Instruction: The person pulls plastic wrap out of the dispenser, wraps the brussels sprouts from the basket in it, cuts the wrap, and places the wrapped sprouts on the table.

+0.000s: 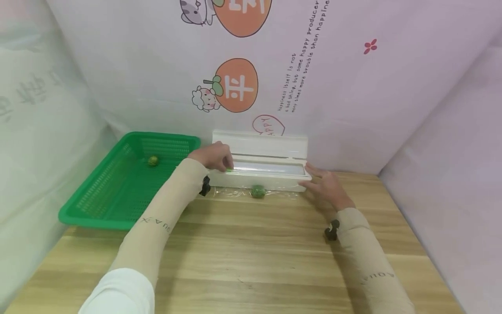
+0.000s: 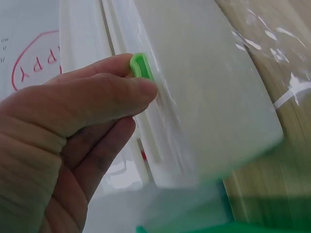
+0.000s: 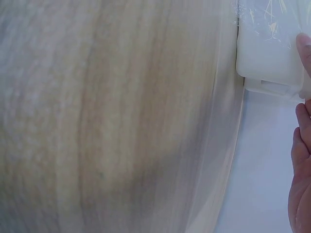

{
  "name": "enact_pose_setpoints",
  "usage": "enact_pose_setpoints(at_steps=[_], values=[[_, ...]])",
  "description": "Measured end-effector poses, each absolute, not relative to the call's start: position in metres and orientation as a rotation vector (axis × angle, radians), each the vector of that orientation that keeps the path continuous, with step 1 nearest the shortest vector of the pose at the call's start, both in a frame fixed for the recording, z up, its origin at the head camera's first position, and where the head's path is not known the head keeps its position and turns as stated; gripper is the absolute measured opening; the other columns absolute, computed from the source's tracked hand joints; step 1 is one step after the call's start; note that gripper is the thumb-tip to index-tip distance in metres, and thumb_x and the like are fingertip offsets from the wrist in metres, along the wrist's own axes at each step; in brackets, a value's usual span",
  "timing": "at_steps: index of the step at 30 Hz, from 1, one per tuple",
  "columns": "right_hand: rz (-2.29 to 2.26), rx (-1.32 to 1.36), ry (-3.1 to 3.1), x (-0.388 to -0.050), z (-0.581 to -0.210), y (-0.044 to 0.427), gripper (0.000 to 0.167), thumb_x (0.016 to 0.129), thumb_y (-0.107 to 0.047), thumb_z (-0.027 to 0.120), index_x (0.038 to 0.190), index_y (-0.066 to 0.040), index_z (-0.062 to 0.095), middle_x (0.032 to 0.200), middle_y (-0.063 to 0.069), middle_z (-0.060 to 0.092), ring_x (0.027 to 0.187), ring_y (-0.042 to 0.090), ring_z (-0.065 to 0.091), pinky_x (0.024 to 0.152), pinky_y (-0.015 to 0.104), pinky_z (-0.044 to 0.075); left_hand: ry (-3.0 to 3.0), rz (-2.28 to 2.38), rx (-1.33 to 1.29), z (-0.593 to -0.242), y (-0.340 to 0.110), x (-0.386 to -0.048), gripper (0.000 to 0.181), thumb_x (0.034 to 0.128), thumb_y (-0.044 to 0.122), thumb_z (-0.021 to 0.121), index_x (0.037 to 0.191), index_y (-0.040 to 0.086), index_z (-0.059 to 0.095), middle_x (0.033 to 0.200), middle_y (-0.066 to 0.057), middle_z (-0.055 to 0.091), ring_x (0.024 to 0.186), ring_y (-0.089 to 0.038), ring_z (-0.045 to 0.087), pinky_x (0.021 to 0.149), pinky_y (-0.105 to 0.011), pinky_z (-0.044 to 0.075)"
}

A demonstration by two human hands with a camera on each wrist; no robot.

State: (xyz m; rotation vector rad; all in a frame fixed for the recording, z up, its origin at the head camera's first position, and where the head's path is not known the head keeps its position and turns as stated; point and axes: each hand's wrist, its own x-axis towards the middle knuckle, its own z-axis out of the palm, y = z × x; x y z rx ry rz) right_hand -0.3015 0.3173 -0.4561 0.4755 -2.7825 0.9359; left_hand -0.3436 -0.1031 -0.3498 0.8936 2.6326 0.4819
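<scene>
A long white box [image 1: 259,182] with its lid [image 1: 259,145] raised stands against the back wall. At its left end my left hand [image 1: 213,157] pinches a small green slider [image 2: 141,67] between thumb and fingers, on the box's top edge. My right hand [image 1: 327,187] grips the box's right end, thumb at the front and fingers behind; in the right wrist view only part of that hand [image 3: 302,179] shows beside the box [image 3: 269,48]. Clear film [image 1: 231,192] hangs from the front onto the table, with a round green item [image 1: 258,191] at it.
A green basket [image 1: 94,223] stands at the left, one small round green-yellow item [image 1: 153,161] inside. The wooden table [image 1: 251,261] stretches in front of the box. Printed white cloth [image 1: 333,109] covers the back and sides.
</scene>
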Motion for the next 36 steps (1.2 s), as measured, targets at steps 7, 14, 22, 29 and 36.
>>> enact_pose_setpoints(at_steps=[7, 14, 22, 29, 36], values=[[0.903, 0.462, -2.804, -0.302, -0.456, 0.32, 0.074, 0.091, -0.054, 0.078, 0.153, -0.02, 0.054, 0.162, 0.004, 0.047, 0.055, 0.022, 0.046, 0.115, 0.057, 0.049, 2.692, 0.475, 0.803, -0.352, -0.14, -0.343, 0.026, 0.0908, -0.004, 0.076, 0.11, 0.011, 0.084, 0.112, -0.008, 0.08, 0.105, -0.022, 0.074, 0.091, -0.038, 0.065], [0.867, 0.489, -2.793, -0.303, -0.45, 0.323, 0.074, 0.09, -0.053, 0.08, 0.151, -0.017, 0.056, 0.159, 0.008, 0.05, 0.046, 0.012, 0.034, 0.116, 0.06, 0.049, 2.72, 0.47, 0.775, -0.348, -0.147, -0.34, 0.026, 0.0913, -0.004, 0.076, 0.113, 0.008, 0.083, 0.115, -0.011, 0.08, 0.103, -0.023, 0.074, 0.091, -0.04, 0.066], [0.928, 0.433, -2.843, -0.303, -0.45, 0.322, 0.079, 0.087, -0.061, 0.079, 0.151, -0.021, 0.056, 0.162, 0.003, 0.048, 0.047, 0.015, 0.038, 0.092, 0.049, 0.058, 2.727, 0.489, 0.72, -0.352, -0.148, -0.337, 0.027, 0.0923, -0.005, 0.075, 0.114, 0.009, 0.082, 0.115, -0.01, 0.08, 0.105, -0.023, 0.074, 0.092, -0.039, 0.066], [0.909, 0.462, -2.875, -0.305, -0.45, 0.327, 0.082, 0.086, -0.065, 0.078, 0.153, -0.025, 0.054, 0.164, 0.004, 0.046, 0.05, 0.01, 0.038, 0.103, 0.05, 0.055, 2.718, 0.511, 0.748, -0.356, -0.15, -0.335, 0.027, 0.0932, -0.003, 0.075, 0.117, 0.008, 0.081, 0.117, -0.01, 0.08, 0.108, -0.023, 0.075, 0.094, -0.039, 0.065], [0.726, 0.627, -2.962, -0.302, -0.428, 0.326, 0.09, 0.089, -0.05, 0.082, 0.158, -0.007, 0.046, 0.167, 0.016, 0.041, 0.148, 0.048, 0.046, 0.128, 0.064, 0.028, 2.802, 0.489, 0.761, -0.347, -0.158, -0.329, 0.03, 0.0926, -0.001, 0.073, 0.121, 0.004, 0.079, 0.119, -0.014, 0.078, 0.107, -0.026, 0.073, 0.096, -0.045, 0.063]])
